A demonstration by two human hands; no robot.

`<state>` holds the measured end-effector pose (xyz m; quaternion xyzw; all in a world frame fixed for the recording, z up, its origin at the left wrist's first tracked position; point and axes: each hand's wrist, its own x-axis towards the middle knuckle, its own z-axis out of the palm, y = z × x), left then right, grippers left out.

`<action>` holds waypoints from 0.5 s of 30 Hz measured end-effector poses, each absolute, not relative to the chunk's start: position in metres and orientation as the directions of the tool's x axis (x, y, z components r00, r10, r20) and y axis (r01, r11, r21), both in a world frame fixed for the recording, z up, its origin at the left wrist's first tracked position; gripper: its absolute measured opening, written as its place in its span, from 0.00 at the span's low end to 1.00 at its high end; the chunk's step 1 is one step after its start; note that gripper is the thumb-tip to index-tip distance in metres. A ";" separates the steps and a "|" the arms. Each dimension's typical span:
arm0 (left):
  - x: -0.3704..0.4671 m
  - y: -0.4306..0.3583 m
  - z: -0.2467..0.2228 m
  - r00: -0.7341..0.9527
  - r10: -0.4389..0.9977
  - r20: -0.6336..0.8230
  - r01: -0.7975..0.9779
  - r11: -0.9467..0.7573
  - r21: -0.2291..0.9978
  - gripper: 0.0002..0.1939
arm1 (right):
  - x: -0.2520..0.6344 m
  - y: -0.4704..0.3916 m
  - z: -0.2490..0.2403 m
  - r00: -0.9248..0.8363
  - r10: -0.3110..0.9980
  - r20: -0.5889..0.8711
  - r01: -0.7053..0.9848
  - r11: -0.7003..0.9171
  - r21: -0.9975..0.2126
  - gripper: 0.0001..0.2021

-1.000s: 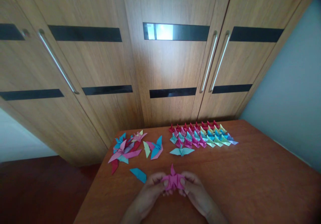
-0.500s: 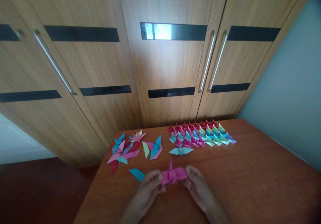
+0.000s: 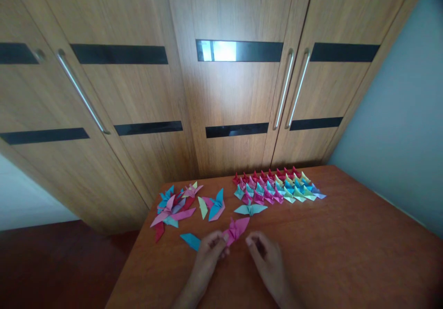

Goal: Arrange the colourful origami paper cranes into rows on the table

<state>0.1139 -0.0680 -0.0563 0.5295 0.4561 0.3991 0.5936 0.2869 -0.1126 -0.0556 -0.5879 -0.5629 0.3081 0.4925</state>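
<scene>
"While nothing is seen in the curled right hand [image 3: 268, 253], what is gripped by the left hand [image 3: 208, 250]?"
"The crane [image 3: 236, 229], by its near left end; whether the right is fully closed cannot be told."
"How is it placed?"
"Over the desk [image 3: 332, 249], between the hands, touched only by the left; its long axis is slanted away rightward."
"Its look?"
"Deep pink, creased, tapered. Beyond it, a pale crane [image 3: 251, 209] is set before rows of cranes [image 3: 277, 194]."

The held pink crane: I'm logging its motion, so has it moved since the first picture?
Yes. Judged against the pale blue crane on the table, the pink crane has moved forward, closer to it.
</scene>
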 end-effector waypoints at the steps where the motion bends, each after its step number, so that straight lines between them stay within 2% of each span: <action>1: 0.115 -0.068 -0.056 0.282 0.955 -0.094 0.037 0.087 0.996 0.20 | 0.283 -0.115 -0.054 0.146 0.967 0.209 0.416 0.132 -0.900 0.13; 5: 0.117 -0.069 -0.058 0.359 0.933 -0.040 0.125 -0.005 0.992 0.20 | 0.273 -0.117 -0.057 0.126 0.955 0.267 0.587 0.145 -0.797 0.13; 10: 0.117 -0.068 -0.062 0.400 0.916 -0.043 0.159 -0.023 0.987 0.21 | 0.288 -0.114 -0.067 0.103 0.938 0.331 0.704 0.166 -0.690 0.14; 13: 0.118 -0.068 -0.062 0.390 0.918 -0.076 0.162 0.013 0.987 0.20 | 0.314 -0.111 -0.071 0.153 0.914 0.375 0.808 0.103 -0.580 0.14; 15: 0.119 -0.069 -0.060 0.386 0.917 -0.095 0.157 0.036 0.987 0.20 | 0.335 -0.109 -0.072 0.208 0.899 0.386 0.880 -0.001 -0.474 0.14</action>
